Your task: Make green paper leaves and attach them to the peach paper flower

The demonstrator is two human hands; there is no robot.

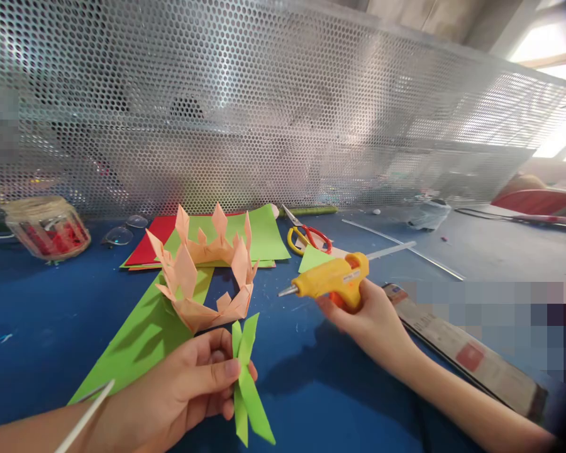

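in the near middle, the left hand (193,384) is pinching a folded green piece (248,377); beyond, a peach crown (207,314) is standing, already shaped; the right hand (375,321) is gripping a glue gun (327,278), touching neither.

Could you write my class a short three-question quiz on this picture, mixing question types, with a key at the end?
1. Multiple choice: What does the right hand hold?
a) a glass jar
b) a yellow glue gun
c) a pair of eyeglasses

2. True or false: The left hand pinches a folded green paper piece between thumb and fingers.

3. Fill in the blank: The scissors have one yellow handle loop and one ____ handle loop.

Key: 1. b; 2. true; 3. red.
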